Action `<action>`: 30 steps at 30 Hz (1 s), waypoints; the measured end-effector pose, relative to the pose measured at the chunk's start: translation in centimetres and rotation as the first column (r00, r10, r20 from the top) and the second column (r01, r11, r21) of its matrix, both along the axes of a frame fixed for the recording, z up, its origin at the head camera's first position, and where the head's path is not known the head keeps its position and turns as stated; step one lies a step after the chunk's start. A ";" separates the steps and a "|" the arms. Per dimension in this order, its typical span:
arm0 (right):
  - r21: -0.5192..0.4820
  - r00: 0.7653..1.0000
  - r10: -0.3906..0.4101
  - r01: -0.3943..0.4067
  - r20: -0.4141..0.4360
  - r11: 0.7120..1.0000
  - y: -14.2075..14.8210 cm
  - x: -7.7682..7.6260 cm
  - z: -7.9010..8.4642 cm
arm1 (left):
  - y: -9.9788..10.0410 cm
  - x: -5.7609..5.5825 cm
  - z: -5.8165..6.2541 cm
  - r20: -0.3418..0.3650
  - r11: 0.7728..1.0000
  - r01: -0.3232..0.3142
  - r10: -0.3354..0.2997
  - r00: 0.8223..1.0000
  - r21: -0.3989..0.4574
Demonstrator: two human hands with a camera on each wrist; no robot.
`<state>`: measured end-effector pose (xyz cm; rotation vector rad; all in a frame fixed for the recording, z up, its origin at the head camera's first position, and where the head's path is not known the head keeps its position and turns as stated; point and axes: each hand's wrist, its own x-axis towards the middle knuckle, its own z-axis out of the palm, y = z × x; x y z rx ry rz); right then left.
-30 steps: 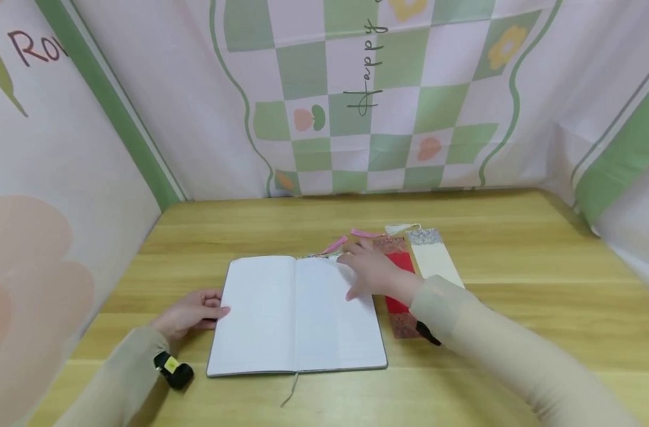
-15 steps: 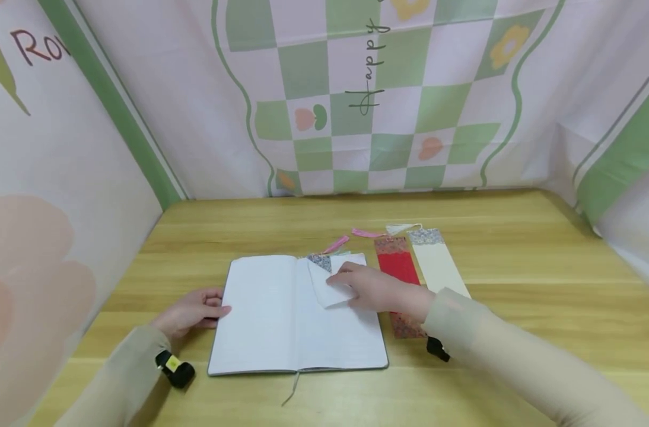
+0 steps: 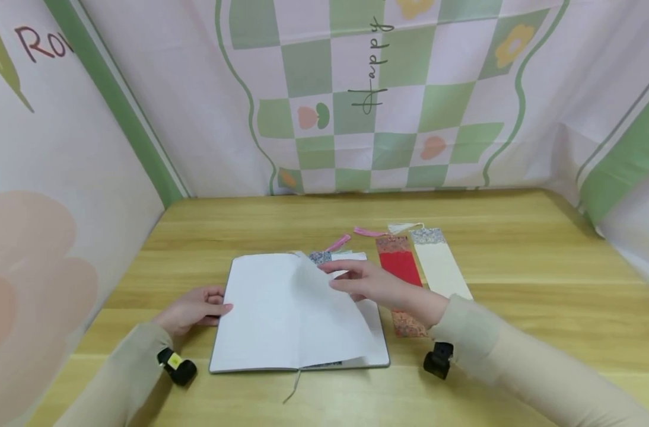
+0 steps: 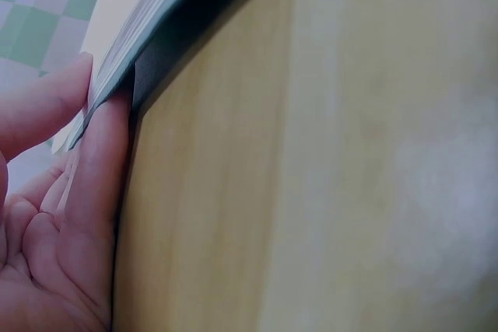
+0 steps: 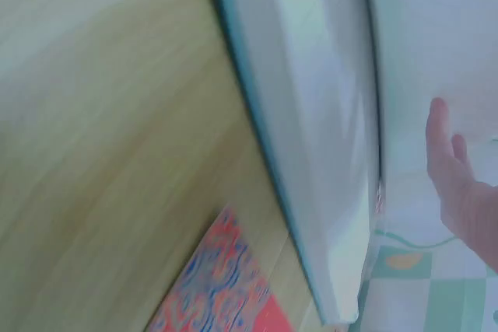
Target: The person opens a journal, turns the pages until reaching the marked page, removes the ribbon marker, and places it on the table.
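An open notebook with blank white pages lies on the wooden table. My left hand pinches its left edge, thumb on top; the left wrist view shows fingers under the cover. One page on the right half stands lifted, curving leftward. Against its underside rest the extended fingers of my right hand, also plain in the right wrist view, where the page is upright. Beneath the page lies a bookmark with a blue patterned end, mostly hidden. A pink tassel sticks out past the notebook's top.
Right of the notebook lie a red bookmark with a pink tassel and a cream bookmark with a white tassel. A ribbon hangs from the notebook's spine. A patterned curtain stands behind the table.
My right hand first folds back the page's upper right corner, then raises the whole page leftward, uncovering the blue patterned bookmark end. The left hand stays at the notebook's edge.
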<state>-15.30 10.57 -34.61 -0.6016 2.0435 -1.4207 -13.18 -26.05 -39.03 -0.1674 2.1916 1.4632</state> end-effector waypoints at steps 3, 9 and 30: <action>-0.081 0.998 0.043 -0.040 0.037 0.996 -0.7 0.3 0.2 | 0.0 0.1 -0.1 -0.007 1.000 0.004 -0.004 1.000 0.000; -0.048 0.990 0.138 -0.139 -0.025 0.989 -2.2 1.1 0.3 | 0.0 0.1 -0.2 -0.006 1.000 -0.003 0.003 1.000 -0.020; 0.593 0.806 0.497 -0.238 -0.321 0.769 -5.9 2.5 -1.5 | -0.6 -0.1 -0.6 -0.062 0.993 0.075 -0.070 0.996 0.089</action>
